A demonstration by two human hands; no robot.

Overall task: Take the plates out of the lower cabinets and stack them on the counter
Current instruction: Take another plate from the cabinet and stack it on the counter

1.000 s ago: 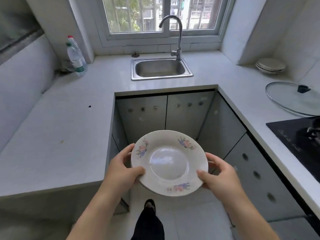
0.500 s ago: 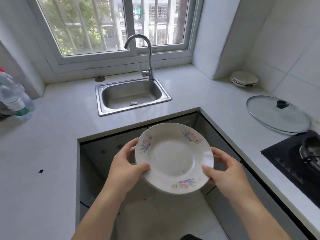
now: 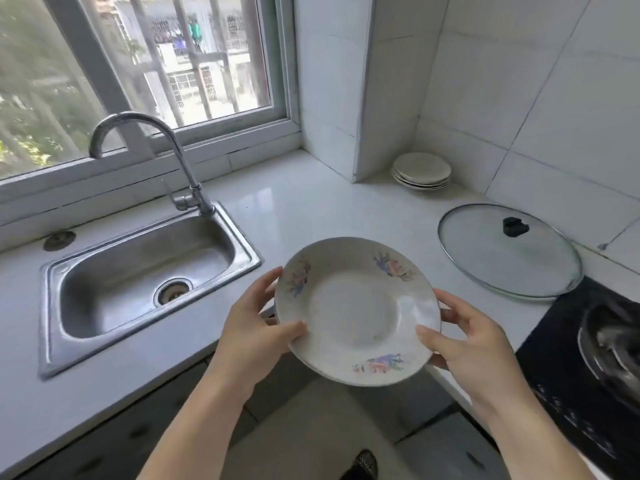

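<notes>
1. We log the left hand (image 3: 256, 327) gripping the left rim of the flowered plate (image 3: 356, 313) — thumb on the upper face, fingers curled behind the edge.
2. The right hand (image 3: 474, 344) holds the opposite rim the same way, with the thumb on top and the fingers underneath.
3. The flowered plate is in the air, face up and tipped slightly toward us, at the inner corner of the counter (image 3: 311, 209) and not resting on it. A second rim line shows below its lower-left edge; we cannot tell whether that is another plate.
4. A stack of plates (image 3: 421, 171) sits on the counter in the far right corner against the tiled wall, well apart from the held plate.
5. A glass lid (image 3: 509, 251) lies flat, knob up, between that stack and the black cooktop (image 3: 568, 375).
6. A dark pan (image 3: 609, 344) sits on the cooktop, blurred and partly cut off by the frame edge.
7. To the left we note the steel sink (image 3: 252, 258), with the faucet (image 3: 131, 116) behind it — and the window (image 3: 173, 64) beyond.
</notes>
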